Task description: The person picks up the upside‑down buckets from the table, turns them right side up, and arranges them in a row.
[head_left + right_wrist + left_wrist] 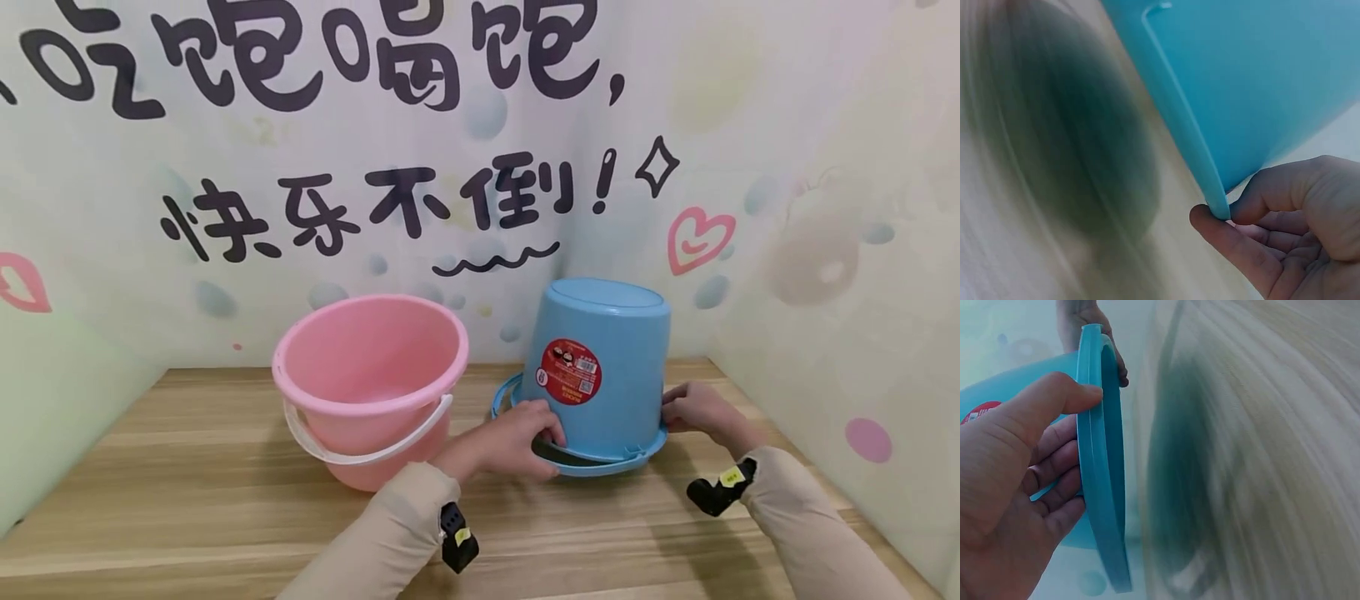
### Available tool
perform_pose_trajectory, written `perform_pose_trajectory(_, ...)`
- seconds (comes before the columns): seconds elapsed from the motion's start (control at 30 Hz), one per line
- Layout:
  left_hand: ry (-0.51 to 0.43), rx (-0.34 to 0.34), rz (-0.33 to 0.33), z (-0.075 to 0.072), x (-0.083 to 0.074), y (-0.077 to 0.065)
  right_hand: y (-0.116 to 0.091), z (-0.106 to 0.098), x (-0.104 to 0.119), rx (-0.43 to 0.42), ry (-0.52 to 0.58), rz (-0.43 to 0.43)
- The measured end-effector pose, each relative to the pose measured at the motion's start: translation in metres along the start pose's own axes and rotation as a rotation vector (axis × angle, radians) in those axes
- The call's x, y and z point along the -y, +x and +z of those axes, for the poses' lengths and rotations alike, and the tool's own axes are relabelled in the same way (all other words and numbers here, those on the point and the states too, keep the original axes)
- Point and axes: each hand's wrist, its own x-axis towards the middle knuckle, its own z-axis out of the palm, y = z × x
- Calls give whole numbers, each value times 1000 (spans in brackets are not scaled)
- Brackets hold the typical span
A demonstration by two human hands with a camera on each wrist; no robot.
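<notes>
A blue bucket point(603, 375) is turned upside down, its base up and a round red label on its side. My left hand point(517, 437) grips its rim at the left; in the left wrist view the thumb lies over the blue rim point(1092, 456) and the fingers curl against the outer wall. Across from it, my right hand point(701, 410) pinches the rim point(1200, 165) between thumb and finger in the right wrist view. Both wrist views show the rim above the tabletop, with a dark shadow below. The bucket's blue handle point(504, 396) hangs around the rim.
An upright pink bucket point(371, 354) with a white handle point(375, 452) stands left of the blue one, close to my left forearm. Both stand out over the wooden table point(187, 492). A printed wall hanging point(480, 317) rises behind the table's back edge.
</notes>
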Motion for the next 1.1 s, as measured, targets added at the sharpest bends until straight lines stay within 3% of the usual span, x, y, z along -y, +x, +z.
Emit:
perform_pose_trajectory(0.33,-182,-63,40,-15,-21,-6,-14,-16,15,96,32,-40)
perform_pose_trajectory(0.5,-190,-70,43,-20,-32,-7,-21,-21,19,138,65,-48)
perform_pose_trajectory(0.8,-238,-123,-26,-20,-44,-12,-27,-25,25,206,137,-68)
perform_pose_trajectory(1.1,-280,-169,-28,-24,-52,-14,-37,-33,33,293,280,-79)
